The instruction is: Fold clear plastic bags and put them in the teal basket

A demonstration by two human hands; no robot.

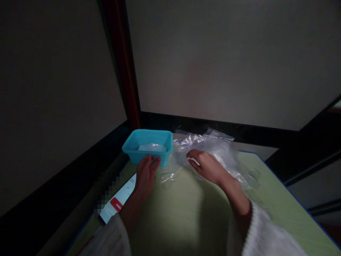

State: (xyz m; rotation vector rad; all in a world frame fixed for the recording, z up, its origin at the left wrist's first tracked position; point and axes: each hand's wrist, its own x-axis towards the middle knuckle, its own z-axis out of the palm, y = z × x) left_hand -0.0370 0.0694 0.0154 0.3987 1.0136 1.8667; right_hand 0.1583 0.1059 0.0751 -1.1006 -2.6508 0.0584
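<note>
A blue plastic basket [146, 158] stands at the far left corner of the table, with a pale, clear-looking packet [151, 147] inside. My left hand [147, 171] is at the basket's front wall, fingers stretched out and holding nothing; whether they touch the wall I cannot tell. To its right, my right hand [204, 164] hovers at a heap of clear plastic bags [226, 151]. Its fingers are bent, with a gap between thumb and forefinger and nothing visible in it.
A phone [118, 199] with a lit screen lies beneath my left forearm, near the table's left edge. The light green table [176, 213] has a blue rim. Pale walls [213, 64] rise close behind it and to the left, with a dark red post [125, 67] at their corner.
</note>
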